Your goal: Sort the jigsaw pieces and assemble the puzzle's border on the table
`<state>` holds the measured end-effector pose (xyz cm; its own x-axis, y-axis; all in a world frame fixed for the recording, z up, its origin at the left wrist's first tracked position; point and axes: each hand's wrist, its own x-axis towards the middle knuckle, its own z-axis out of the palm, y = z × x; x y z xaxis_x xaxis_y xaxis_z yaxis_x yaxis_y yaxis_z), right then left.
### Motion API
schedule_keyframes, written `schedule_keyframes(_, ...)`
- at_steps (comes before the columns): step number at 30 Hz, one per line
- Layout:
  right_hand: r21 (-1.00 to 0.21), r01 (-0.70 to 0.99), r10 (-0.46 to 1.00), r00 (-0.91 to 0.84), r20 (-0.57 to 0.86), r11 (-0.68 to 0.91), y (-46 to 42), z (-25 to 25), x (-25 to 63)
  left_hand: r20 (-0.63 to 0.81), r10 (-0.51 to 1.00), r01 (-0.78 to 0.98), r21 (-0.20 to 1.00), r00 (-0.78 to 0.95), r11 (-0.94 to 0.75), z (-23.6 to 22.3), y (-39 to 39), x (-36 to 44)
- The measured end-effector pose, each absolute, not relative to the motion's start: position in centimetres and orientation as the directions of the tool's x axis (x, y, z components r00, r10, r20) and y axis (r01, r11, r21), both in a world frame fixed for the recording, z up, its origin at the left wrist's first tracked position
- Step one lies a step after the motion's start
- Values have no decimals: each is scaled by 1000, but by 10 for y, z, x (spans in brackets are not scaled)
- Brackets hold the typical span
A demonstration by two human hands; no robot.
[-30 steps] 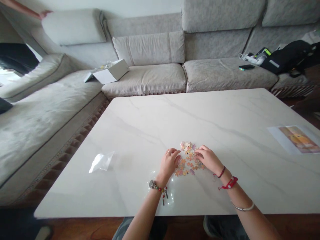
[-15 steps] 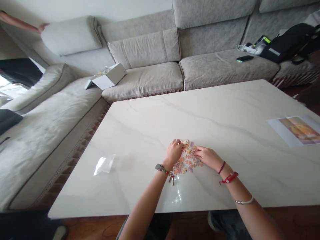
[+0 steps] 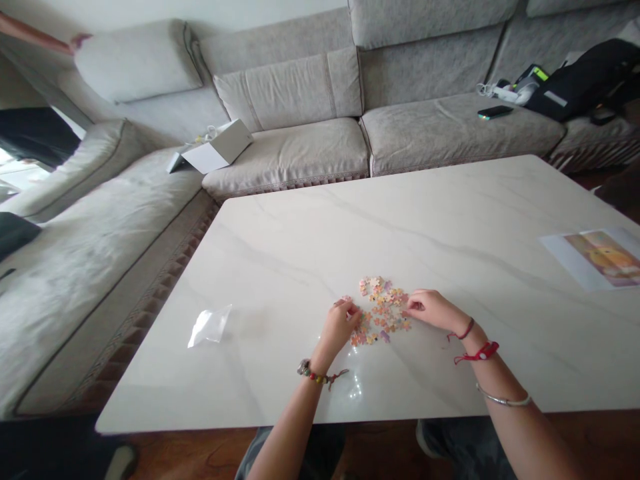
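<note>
Small jigsaw puzzle pieces (image 3: 384,311) in pink, orange, yellow and purple lie loose in a heap on the white marbled table (image 3: 280,267). At the heap's left edge is my left hand (image 3: 341,325), its fingers curled together among the pieces. My right hand (image 3: 436,309) rests at the right edge, with thumb and forefinger bent into a pinch and the tips against the outermost pieces. What lies between the fingertips of either hand is too small to make out.
A clear plastic bag (image 3: 210,327) lies on the table at left, a printed picture sheet (image 3: 597,259) at right. Behind stands a grey sofa (image 3: 310,147) holding a white box (image 3: 219,148), a phone (image 3: 495,112) and a black bag (image 3: 575,83). Another person's arm (image 3: 37,33) reaches in at upper left.
My left hand has come nearer and slightly left, uncovering pieces at the heap's far side. My right hand has shifted right, and the pieces have spread a little that way.
</note>
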<state>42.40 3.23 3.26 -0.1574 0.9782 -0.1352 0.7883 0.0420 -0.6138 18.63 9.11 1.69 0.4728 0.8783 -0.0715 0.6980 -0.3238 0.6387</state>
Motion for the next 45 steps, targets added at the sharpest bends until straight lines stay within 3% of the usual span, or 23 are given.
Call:
schedule_keyframes(5, -500, 866, 993, -50, -108, -11, 33, 28, 421, 70, 911, 718, 593, 406, -365, 10, 83, 183)
schedule_keyframes(11, -577, 816, 998, -59, -26, 34, 36, 33, 414, 206, 922, 685, 621, 328, -382, 11, 86, 180)
schedule_keyframes(17, -516, 843, 967, -235, -99, 152, 34, 28, 406, 217, 919, 656, 647, 330, -388, 9, 88, 178)
schedule_keyframes(24, -394, 913, 976, -172, -133, 107, 31, 32, 403, 240, 883, 638, 618, 403, -459, 7, 80, 184)
schedule_keyframes(35, -354, 934, 977, -122, -174, 53, 29, 34, 422, 248, 840, 618, 583, 483, -528, 3, 74, 191)
schedule_keyframes(40, -303, 953, 978, -59, -198, -3, 29, 37, 425, 212, 760, 589, 517, 615, -621, 6, 53, 212)
schedule_keyframes(45, -218, 974, 979, 16, -201, -61, 30, 38, 416, 149, 790, 679, 432, 595, -593, 9, 38, 238)
